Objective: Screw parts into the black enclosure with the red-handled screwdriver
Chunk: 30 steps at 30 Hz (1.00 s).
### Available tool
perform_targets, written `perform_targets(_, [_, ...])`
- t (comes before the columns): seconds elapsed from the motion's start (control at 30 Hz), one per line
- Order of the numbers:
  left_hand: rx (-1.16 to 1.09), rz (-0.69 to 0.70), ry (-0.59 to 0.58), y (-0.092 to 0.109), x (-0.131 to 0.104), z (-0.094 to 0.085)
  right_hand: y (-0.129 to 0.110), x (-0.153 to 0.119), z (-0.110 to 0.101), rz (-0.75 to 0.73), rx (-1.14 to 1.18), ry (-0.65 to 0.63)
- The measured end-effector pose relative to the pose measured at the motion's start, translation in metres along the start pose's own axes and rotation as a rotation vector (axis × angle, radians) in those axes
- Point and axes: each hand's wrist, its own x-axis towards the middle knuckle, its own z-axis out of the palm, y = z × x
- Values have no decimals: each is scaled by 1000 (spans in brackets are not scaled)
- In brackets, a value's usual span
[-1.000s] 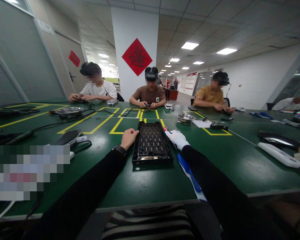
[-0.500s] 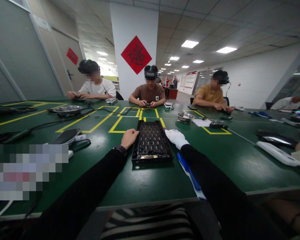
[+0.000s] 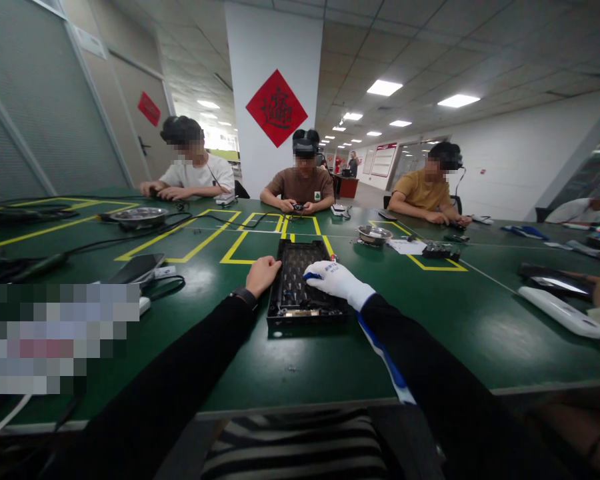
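Gloved right hand point(image 3: 334, 280), fingers bent over an open black casing point(image 3: 300, 321) inward from the tabletop's point(image 3: 260, 377) near edge, could snag its rim and skew it; bare left hand point(image 3: 263, 275) curled at left rim; cannot tell whether either pinches anything; blue-and-white glove point(image 3: 393, 369) crowds right forearm

Right hand, in a white knit glove with blue fingertips point(image 3: 334, 280): moved from beside the right wall of the open black rectangular case point(image 3: 275, 293) to over its interior; contact there looks possible but is unclear.
Blue-and-white glove on the green tabletop point(image 3: 391, 363): upper end now hidden behind the black-sleeved right forearm point(image 3: 410, 340).
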Motion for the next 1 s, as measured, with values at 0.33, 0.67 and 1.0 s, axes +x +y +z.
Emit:
perform_targets(0.33, [7,5,5,-2,1,1,8,7,5,-41,-181,-172])
perform_targets(0.67, [105,12,55,9,-9,-9,8,3,6,20,-185,-109])
perform_targets(1.0, [-150,513,-219,38,-12,-8,-4,-2,-5,138,-136,161])
